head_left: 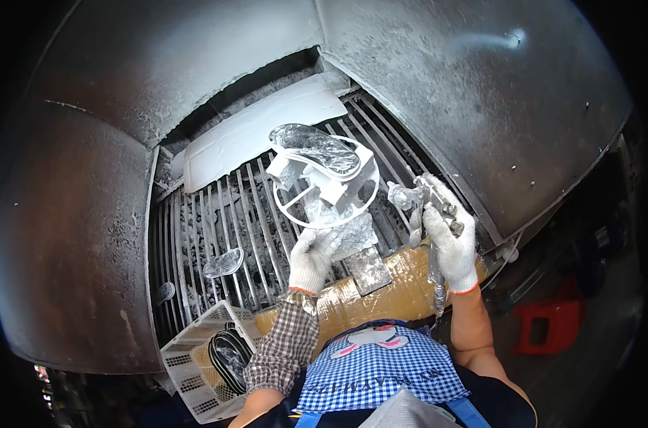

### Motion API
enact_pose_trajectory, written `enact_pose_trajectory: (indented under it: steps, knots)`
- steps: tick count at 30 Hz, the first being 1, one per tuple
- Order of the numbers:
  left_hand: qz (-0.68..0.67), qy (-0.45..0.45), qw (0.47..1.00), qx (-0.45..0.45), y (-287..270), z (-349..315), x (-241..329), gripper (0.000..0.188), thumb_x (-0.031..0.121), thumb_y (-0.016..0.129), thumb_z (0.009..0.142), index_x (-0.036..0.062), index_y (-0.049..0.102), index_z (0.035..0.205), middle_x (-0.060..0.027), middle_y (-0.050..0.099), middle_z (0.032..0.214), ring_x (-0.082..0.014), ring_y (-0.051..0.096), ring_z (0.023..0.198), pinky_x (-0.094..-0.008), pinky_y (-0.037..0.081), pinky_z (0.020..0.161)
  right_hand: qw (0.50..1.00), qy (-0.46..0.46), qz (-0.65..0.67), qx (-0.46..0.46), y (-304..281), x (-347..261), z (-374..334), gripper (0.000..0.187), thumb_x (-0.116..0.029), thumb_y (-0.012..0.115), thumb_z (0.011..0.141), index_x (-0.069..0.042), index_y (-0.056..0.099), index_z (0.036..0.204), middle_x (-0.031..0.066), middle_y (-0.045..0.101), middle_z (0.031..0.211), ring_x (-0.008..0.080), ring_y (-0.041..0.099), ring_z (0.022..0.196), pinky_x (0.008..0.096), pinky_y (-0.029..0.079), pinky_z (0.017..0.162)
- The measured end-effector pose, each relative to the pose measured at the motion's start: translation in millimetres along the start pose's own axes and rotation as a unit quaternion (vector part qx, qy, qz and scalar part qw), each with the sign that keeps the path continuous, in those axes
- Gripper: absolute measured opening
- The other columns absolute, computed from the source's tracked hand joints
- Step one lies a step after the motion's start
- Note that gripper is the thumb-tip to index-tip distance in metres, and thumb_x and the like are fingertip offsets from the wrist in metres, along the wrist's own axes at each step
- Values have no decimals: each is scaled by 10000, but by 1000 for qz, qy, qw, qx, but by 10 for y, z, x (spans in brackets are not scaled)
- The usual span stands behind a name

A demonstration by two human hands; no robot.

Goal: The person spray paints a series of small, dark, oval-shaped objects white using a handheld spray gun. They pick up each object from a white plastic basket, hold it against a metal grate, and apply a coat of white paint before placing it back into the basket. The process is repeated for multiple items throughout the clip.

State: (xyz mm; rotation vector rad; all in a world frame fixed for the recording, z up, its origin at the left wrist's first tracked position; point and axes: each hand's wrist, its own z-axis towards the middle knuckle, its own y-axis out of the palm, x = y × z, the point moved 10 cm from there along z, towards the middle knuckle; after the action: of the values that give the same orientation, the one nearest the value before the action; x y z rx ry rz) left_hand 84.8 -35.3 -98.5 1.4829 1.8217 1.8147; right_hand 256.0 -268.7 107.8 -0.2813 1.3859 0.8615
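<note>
My left hand (309,262), in a white knit glove, is closed at the near edge of a white wheel-shaped stand (375,187), its fingertips partly hidden against the paint-crusted part below the rim. On top of this stand lies a dark shoe sole (317,148) with a white edge and a shiny clear film over it, resting on white blocks. To the right, my right hand (452,239), also gloved, is wrapped round a paint-caked spray gun (431,196). Its nozzle end points left, toward the stand. A hose (439,296) hangs below the gun.
Coated metal walls (74,235) enclose a barred grate (227,207). A white board (267,118) lies at its back. Another film-covered piece (224,263) rests on the bars. A white plastic basket (188,357) holds soles near my left forearm. A taped brown roll (324,310) borders the front.
</note>
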Motion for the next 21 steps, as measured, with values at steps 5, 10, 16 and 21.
enact_pose_trajectory:
  steps: [5,10,16,21]
  knots:
    - [3,25,999,30,-104,-45,223,416,155,605,1040,-74,581,1387,-269,671,1322,-427,659,1198,-536,578,1016,998,16,49,21,-3,3,20,530,-105,637,1083,53,478,1564,55,703,950,73,628,735,236,537,668]
    - [7,48,999,4,-74,-36,445,449,158,595,1029,-75,562,1412,-294,641,1384,-472,612,1304,-583,558,1050,999,16,37,-1,81,38,7,519,-107,638,1080,55,491,1551,54,703,946,73,631,732,238,541,668]
    - [20,64,998,16,-113,13,660,452,213,601,1038,-38,508,1402,-293,590,1459,-478,592,1337,-610,536,1078,999,16,-1,-52,146,103,10,528,-116,649,1071,87,494,1534,57,715,980,79,645,747,238,542,681]
    - [27,84,996,30,-112,56,830,405,245,617,1035,15,528,1356,-271,592,1472,-452,600,1332,-598,539,1061,997,33,51,-51,203,161,40,536,-102,660,1061,90,496,1534,92,722,1078,97,684,801,233,565,693]
